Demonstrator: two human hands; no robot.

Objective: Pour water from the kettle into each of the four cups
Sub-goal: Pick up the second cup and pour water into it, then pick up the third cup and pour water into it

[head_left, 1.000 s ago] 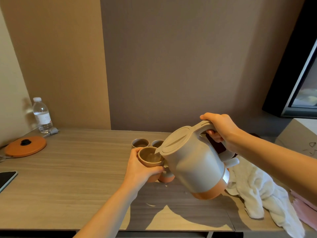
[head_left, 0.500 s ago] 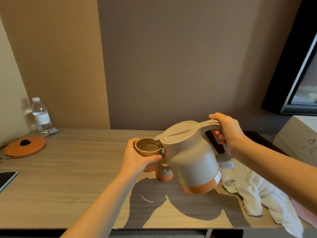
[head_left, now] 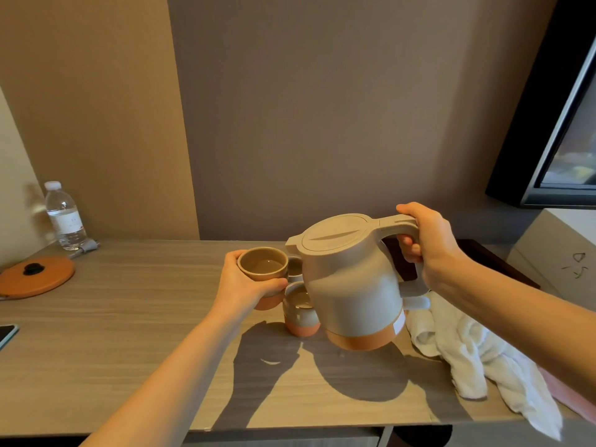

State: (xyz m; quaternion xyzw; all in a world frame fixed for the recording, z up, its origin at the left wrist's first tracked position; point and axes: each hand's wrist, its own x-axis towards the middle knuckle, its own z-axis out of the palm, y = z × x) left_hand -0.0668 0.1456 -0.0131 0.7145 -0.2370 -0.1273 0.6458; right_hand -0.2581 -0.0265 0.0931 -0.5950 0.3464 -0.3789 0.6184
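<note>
My right hand (head_left: 425,243) grips the handle of a beige kettle (head_left: 348,279) with an orange base, held nearly upright above the desk. My left hand (head_left: 242,285) holds a brown cup (head_left: 263,264) with water in it, lifted just left of the kettle's spout. A second cup (head_left: 300,317), grey over an orange base, stands on the desk below the spout and holds liquid. Part of a third cup (head_left: 295,269) shows behind, between the held cup and the kettle. Any fourth cup is hidden.
A wooden desk (head_left: 129,333) runs along the wall. A water bottle (head_left: 64,217) and the orange kettle base plate (head_left: 35,279) sit at the far left, a phone (head_left: 6,333) at the left edge. A white towel (head_left: 477,359) lies at the right, a screen (head_left: 564,140) above it.
The kettle has tipped back from a pouring tilt to nearly upright and risen. My left hand has moved the cup slightly left, away from the spout.
</note>
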